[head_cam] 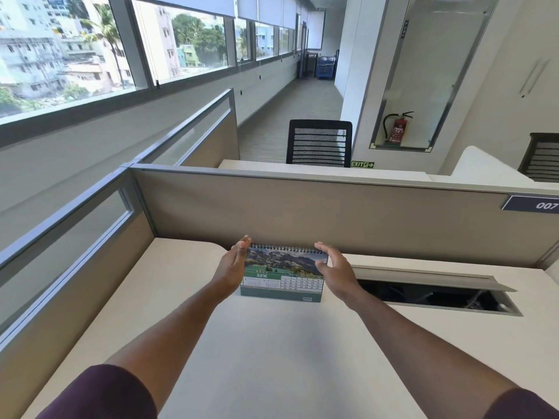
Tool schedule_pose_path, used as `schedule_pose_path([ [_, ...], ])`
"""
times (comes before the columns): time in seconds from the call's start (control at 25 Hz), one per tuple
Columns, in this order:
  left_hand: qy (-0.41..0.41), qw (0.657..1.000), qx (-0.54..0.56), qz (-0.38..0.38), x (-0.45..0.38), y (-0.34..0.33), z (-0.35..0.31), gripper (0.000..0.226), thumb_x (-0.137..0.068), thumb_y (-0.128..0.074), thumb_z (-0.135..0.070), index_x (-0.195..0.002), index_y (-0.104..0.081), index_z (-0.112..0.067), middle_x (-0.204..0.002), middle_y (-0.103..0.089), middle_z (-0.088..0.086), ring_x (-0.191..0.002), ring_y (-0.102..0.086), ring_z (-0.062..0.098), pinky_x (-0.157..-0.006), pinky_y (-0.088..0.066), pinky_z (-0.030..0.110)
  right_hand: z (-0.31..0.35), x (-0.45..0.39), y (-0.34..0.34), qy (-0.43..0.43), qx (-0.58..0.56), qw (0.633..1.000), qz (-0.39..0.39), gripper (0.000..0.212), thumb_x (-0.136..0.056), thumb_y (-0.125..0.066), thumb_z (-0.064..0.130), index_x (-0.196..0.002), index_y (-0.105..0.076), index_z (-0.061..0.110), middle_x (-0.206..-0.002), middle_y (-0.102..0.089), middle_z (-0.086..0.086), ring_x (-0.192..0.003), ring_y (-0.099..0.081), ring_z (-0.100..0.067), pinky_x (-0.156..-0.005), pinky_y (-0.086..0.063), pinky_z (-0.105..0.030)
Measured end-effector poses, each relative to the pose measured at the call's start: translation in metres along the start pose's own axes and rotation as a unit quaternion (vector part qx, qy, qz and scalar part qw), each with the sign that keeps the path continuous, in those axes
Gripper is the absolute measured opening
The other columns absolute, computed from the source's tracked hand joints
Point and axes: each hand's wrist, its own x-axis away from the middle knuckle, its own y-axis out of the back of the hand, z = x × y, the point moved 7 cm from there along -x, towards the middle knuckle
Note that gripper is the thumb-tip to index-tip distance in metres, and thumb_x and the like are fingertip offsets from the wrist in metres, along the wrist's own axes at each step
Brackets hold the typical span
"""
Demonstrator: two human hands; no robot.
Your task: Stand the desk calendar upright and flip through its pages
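the left hand (234, 269) sits at the left end of the green, spiral-bound desk calendar (282, 275), palm turned inward, fingers (243, 241) straight and spread; whether the palm touches the card edge cannot be told. the calendar stands upright on the pale cream desk top (272, 352), far from the near edge and just in front of the beige partition panel (302, 207). its long axis runs left to right, directly between the two hands, black wire spiral along the top edge. the facing page shows a mountain photo above a green band reading june and a date grid. the right hand (335, 272) is at the right end, fingers loosely curled and apart, clamped on nothing, thumb close to the page edge. both hands seem equally near. standing looks done; flipping would start at the spiral. right of that, an open cable tray slot (435, 293) is cut into the desk.
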Motion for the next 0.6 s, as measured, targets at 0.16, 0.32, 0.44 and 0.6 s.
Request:
schedule_pose_path([
  [0.16, -0.001, 1.000, 0.016, -0.013, 0.006, -0.003, -0.004, 0.054, -0.106, -0.026, -0.039, -0.149, -0.043, -0.011, -0.154, -0.044, -0.001, -0.134, -0.034, 0.000, -0.111, -0.021, 0.016, -0.001, -0.002, -0.002, -0.013, -0.024, 1.000, 0.003, 0.050, -0.097, -0.052, 0.002, -0.142, -0.055, 0.022, -0.150, -0.051, 0.009, -0.141, -0.040, -0.009, -0.107, -0.029, -0.022],
  [0.32, 0.003, 1.000, 0.021, -0.010, 0.006, -0.005, -0.004, 0.055, -0.106, -0.025, -0.039, -0.152, -0.039, -0.011, -0.156, -0.041, -0.001, -0.136, -0.033, 0.000, -0.112, -0.020, 0.017, -0.001, -0.001, -0.001, -0.021, -0.025, 0.999, 0.008, 0.052, -0.097, -0.050, 0.001, -0.145, -0.053, 0.021, -0.153, -0.049, 0.008, -0.144, -0.038, -0.011, -0.106, -0.027, -0.021],
  [0.44, -0.005, 1.000, -0.026, 0.012, 0.002, -0.003, -0.001, 0.055, -0.106, -0.025, -0.040, -0.154, -0.033, -0.013, -0.163, -0.028, -0.001, -0.151, -0.022, 0.011, -0.125, -0.013, 0.031, 0.000, 0.001, -0.001, -0.019, -0.011, 1.000, 0.020, 0.055, -0.098, -0.050, 0.002, -0.148, -0.049, 0.022, -0.160, -0.040, 0.009, -0.148, -0.032, -0.010, -0.108, -0.025, -0.020],
  [0.6, -0.025, 0.991, -0.128, 0.035, 0.004, -0.004, -0.002, 0.053, -0.107, -0.029, -0.033, -0.156, -0.028, -0.011, -0.168, -0.008, 0.001, -0.156, -0.001, 0.023, -0.124, -0.002, 0.033, 0.004, 0.008, 0.001, -0.007, 0.033, 0.999, 0.018, 0.062, -0.098, -0.052, 0.008, -0.156, -0.037, 0.023, -0.166, -0.028, 0.010, -0.152, -0.025, -0.011, -0.113, -0.020, -0.020],
])
